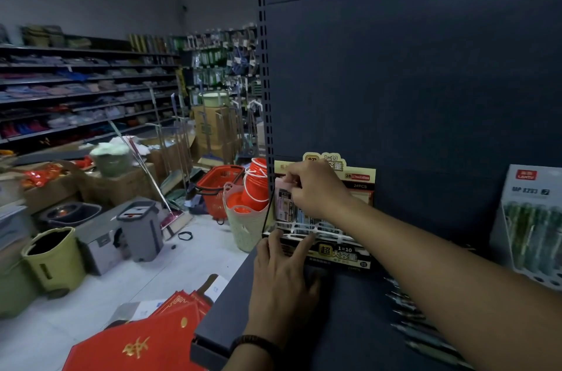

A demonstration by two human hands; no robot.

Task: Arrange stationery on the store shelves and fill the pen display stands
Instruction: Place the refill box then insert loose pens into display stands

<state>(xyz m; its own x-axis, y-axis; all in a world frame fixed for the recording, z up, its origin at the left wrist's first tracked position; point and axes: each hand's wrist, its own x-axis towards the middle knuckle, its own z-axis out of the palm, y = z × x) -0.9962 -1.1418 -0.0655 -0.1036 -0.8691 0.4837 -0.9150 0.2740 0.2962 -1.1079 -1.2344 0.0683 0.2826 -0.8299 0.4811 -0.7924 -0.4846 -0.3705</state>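
- Shelf [334, 340]: dark, bearing all the stock noted below.
- Loose pens [407, 314]: lying in a row on the shelf, right of and nearer than the pen display stand [334, 252].
- Left hand [282, 276]: flat on the shelf, fingers straight and spread, tips touching the stand's front edge; holds nothing.
- Right hand [316, 188]: over the stand, fingers curled, pinching the top of a pink packet [282, 188] at the stand's left end.
- Green-pen box [532, 227]: upright, well right of the stand.
- Red basket [219, 185]: on the floor, beyond the stand's left.
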